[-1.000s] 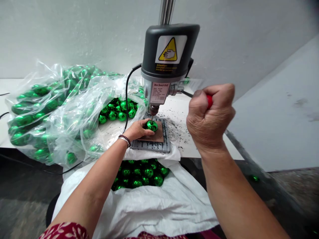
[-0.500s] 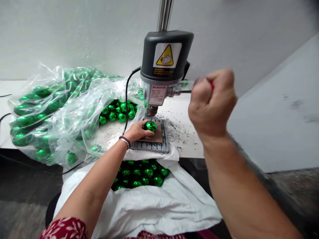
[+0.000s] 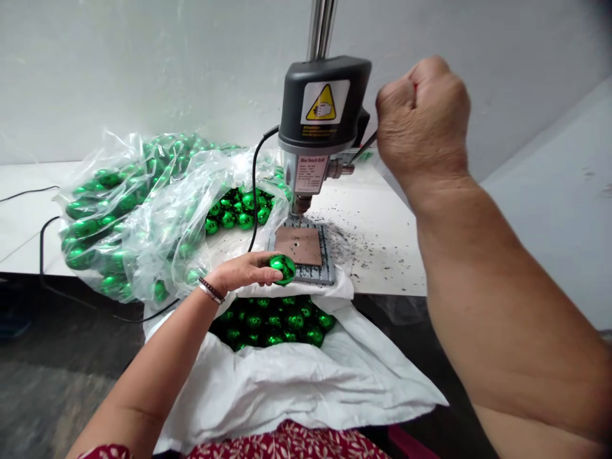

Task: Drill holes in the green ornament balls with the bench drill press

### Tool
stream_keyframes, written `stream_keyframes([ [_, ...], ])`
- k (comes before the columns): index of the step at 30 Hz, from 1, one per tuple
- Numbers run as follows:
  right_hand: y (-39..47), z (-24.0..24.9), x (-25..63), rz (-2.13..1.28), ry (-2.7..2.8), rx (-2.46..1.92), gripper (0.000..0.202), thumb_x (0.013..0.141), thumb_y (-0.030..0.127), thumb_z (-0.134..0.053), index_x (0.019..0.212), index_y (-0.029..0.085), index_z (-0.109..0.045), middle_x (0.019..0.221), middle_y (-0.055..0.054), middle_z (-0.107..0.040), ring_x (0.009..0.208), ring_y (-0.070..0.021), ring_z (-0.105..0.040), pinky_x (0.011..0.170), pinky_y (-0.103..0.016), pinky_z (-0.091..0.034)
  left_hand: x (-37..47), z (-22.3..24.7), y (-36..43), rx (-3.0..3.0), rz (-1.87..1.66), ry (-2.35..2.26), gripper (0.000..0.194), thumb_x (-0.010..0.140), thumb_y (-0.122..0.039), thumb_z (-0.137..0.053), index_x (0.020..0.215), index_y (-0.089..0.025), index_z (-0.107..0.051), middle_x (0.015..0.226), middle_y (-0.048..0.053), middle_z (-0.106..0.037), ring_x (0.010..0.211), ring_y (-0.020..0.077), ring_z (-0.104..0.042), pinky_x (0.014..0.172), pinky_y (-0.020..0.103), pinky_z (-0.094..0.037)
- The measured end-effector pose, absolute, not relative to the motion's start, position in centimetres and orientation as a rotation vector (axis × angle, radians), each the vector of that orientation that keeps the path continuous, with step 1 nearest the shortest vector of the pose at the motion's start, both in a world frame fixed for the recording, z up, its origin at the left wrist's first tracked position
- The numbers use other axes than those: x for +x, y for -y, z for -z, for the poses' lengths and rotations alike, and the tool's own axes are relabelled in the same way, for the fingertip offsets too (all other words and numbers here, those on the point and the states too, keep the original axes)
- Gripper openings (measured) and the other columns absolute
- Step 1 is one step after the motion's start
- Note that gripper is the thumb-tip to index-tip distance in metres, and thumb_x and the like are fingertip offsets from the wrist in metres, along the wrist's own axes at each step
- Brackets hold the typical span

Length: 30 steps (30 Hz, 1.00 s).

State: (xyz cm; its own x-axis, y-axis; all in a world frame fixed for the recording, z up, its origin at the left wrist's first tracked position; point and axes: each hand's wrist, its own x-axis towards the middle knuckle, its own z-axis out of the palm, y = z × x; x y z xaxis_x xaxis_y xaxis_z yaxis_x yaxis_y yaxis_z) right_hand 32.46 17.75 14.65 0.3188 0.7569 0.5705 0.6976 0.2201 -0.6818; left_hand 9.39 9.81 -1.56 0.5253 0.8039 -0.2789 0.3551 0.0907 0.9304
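A shiny green ball [image 3: 282, 269] is held between the thumb and fingers of my left hand [image 3: 248, 270], over the front edge of the drill base. Up at the right, my right hand [image 3: 423, 118] is wrapped round the feed handle [image 3: 366, 148] of a small bench drill [image 3: 325, 105]. Only a bit of the handle's red end shows between the fingers. Beneath the drill's chuck [image 3: 303, 204], a brown board [image 3: 299, 246] with a small hole lies on the grey ridged base [image 3: 327, 255].
Clear plastic bags [image 3: 143, 223] of green balls lie on the white table [image 3: 382, 255] to the left. Dark shavings are scattered right of the base. More green balls [image 3: 275, 320] rest in white cloth [image 3: 306, 382] on the lap. A black cable [image 3: 255, 185] hangs beside the drill.
My left hand has drawn the ball off the board towards me. My right hand has risen with the handle, and the view has shifted slightly.
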Motion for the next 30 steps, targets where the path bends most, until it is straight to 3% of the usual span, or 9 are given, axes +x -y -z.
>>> stream_keyframes([
  [6, -17.7, -14.5, 32.4, -0.041, 1.429, -1.491, 0.038, 0.096, 0.015, -0.045, 0.065, 0.021, -0.025, 0.068, 0.004, -0.03, 0.065, -0.0074, -0.022, 0.072, -0.03, -0.018, 8.4, -0.1, -8.4, 1.709, -0.207, -1.208, 0.066, 0.075, -0.053, -0.075, 0.131, -0.019, -0.067, 0.113, 0.008, -0.075, 0.091, 0.0196, -0.067, 0.082, 0.028, -0.051],
  [9, -17.6, -14.4, 32.4, -0.04, 1.432, -1.479, 0.037, 0.096, 0.015, -0.044, 0.065, 0.021, -0.025, 0.068, 0.003, -0.03, 0.066, -0.0073, -0.022, 0.073, -0.03, -0.018, 8.0, -0.5, -9.1, 1.832, -0.287, -1.478, 0.055, 0.089, -0.048, -0.06, 0.134, -0.017, -0.065, 0.109, 0.009, -0.076, 0.088, 0.0198, -0.07, 0.081, 0.028, -0.052],
  [12, -17.5, -14.2, 32.4, -0.049, 1.418, -1.47, 0.037, 0.096, 0.014, -0.044, 0.065, 0.021, -0.025, 0.068, 0.003, -0.03, 0.065, -0.0071, -0.023, 0.072, -0.03, -0.018, 6.9, -0.2, -10.5, 2.036, -0.266, -1.834, 0.044, 0.099, -0.029, -0.038, 0.128, -0.014, -0.068, 0.114, 0.012, -0.076, 0.098, 0.0214, -0.071, 0.09, 0.029, -0.051],
  [15, -17.5, -14.1, 32.5, -0.048, 1.419, -1.462, 0.036, 0.095, 0.013, -0.043, 0.065, 0.021, -0.025, 0.069, 0.003, -0.031, 0.066, -0.0068, -0.023, 0.073, -0.029, -0.02, 4.9, 0.1, -11.2, 2.158, 0.181, -2.05, 0.042, 0.094, -0.017, -0.041, 0.122, -0.011, -0.071, 0.122, 0.017, -0.073, 0.112, 0.0259, -0.069, 0.097, 0.032, -0.049],
  [18, -17.6, -14.1, 32.6, -0.05, 1.421, -1.443, 0.036, 0.095, 0.013, -0.044, 0.065, 0.021, -0.025, 0.068, 0.004, -0.03, 0.066, -0.0067, -0.023, 0.074, -0.029, -0.02, 3.0, -0.2, -10.5, 2.059, 0.614, -2.093, 0.041, 0.086, -0.024, -0.055, 0.122, -0.014, -0.071, 0.121, 0.019, -0.074, 0.111, 0.0315, -0.07, 0.091, 0.036, -0.053],
  [22, -17.6, -14.2, 32.5, -0.052, 1.412, -1.411, 0.036, 0.095, 0.012, -0.043, 0.065, 0.021, -0.024, 0.069, 0.003, -0.029, 0.066, -0.0068, -0.023, 0.074, -0.029, -0.021, 2.0, -1.2, -9.4, 2.008, 0.894, -2.111, 0.047, 0.076, -0.023, -0.063, 0.121, -0.013, -0.073, 0.119, 0.019, -0.075, 0.112, 0.0347, -0.069, 0.09, 0.037, -0.053],
  [26, -17.4, -14.3, 32.5, -0.051, 1.431, -1.43, 0.035, 0.095, 0.012, -0.04, 0.066, 0.022, -0.023, 0.07, 0.003, -0.029, 0.066, -0.0071, -0.023, 0.074, -0.03, -0.022, 2.4, -2.1, -9.0, 2.061, 0.99, -2.012, 0.045, 0.081, -0.021, -0.055, 0.121, -0.013, -0.074, 0.121, 0.019, -0.074, 0.115, 0.0359, -0.068, 0.094, 0.04, -0.052],
  [30, -17.3, -14.4, 32.5, -0.042, 1.435, -1.449, 0.037, 0.096, 0.012, -0.04, 0.065, 0.022, -0.023, 0.07, 0.003, -0.029, 0.067, -0.0071, -0.023, 0.074, -0.03, -0.022, 2.5, -1.9, -8.3, 2.164, 1.102, -1.857, 0.047, 0.083, -0.008, -0.044, 0.119, -0.011, -0.074, 0.123, 0.02, -0.073, 0.116, 0.0351, -0.068, 0.094, 0.041, -0.05],
])
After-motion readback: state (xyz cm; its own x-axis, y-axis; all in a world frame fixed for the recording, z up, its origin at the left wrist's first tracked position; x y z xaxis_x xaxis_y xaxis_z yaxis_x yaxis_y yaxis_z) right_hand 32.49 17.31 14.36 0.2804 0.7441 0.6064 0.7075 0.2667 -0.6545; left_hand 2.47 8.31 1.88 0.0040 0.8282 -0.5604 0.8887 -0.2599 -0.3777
